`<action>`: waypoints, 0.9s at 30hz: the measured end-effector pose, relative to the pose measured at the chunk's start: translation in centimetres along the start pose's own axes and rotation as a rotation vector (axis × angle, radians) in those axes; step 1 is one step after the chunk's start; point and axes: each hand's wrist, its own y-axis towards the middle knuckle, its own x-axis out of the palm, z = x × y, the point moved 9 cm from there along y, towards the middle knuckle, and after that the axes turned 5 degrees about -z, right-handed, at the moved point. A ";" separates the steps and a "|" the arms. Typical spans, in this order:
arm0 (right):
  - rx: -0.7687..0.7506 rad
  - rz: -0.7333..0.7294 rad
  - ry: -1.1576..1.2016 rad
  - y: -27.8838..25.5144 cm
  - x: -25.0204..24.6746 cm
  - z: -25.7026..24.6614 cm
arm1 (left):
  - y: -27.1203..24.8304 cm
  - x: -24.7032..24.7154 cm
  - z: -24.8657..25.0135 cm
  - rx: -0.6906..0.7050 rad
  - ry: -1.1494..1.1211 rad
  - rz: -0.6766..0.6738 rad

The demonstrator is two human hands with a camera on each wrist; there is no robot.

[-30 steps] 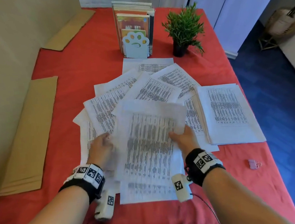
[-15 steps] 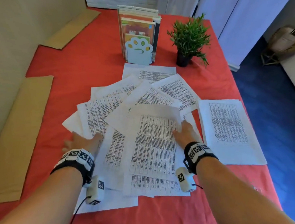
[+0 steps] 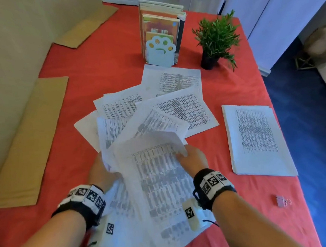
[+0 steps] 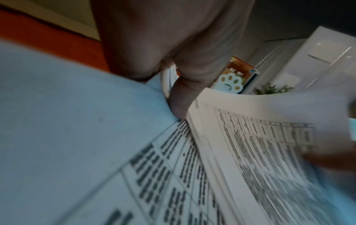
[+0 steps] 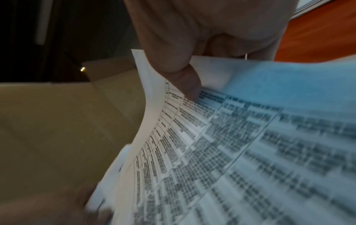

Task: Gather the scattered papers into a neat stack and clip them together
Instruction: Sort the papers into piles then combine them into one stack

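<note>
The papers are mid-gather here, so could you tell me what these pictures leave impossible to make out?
- Printed text on the held sheets: motion-blurred in all three views.
- Left hand fingertips: behind the sheets in the head view.
- Binder clip: small and soft in the head view; open or closed unclear.
- Sheet count in the side stack: only the top page shows.

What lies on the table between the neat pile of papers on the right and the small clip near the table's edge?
Only bare red tablecloth separates the neat pile from the clip, in the head view.
</note>
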 end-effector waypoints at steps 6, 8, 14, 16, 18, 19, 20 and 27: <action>0.155 0.192 0.324 -1.3 -3.1 4.8 | -1.6 -1.2 1.5 0.093 0.328 0.282; 0.180 0.195 0.388 -1.3 -3.4 5.7 | -0.1 -0.9 3.6 0.153 0.451 0.249; 0.212 0.184 0.508 -1.5 -2.4 7.2 | 4.0 2.0 3.5 0.040 0.567 -0.085; 0.183 0.137 0.543 -1.7 -1.7 7.2 | 3.9 2.8 3.3 0.042 0.479 -0.141; 0.160 0.130 0.637 -2.0 -1.4 7.3 | 3.2 3.0 3.5 0.083 0.371 -0.138; 0.144 0.134 0.724 -2.2 -1.5 7.3 | 2.8 2.9 3.5 0.099 0.311 -0.122; 0.140 0.140 0.802 -2.2 -1.7 7.5 | 2.2 2.8 3.5 0.114 0.257 -0.114; 0.140 0.093 0.888 -2.5 -2.1 7.6 | -3.1 6.7 0.8 0.035 -0.011 -0.390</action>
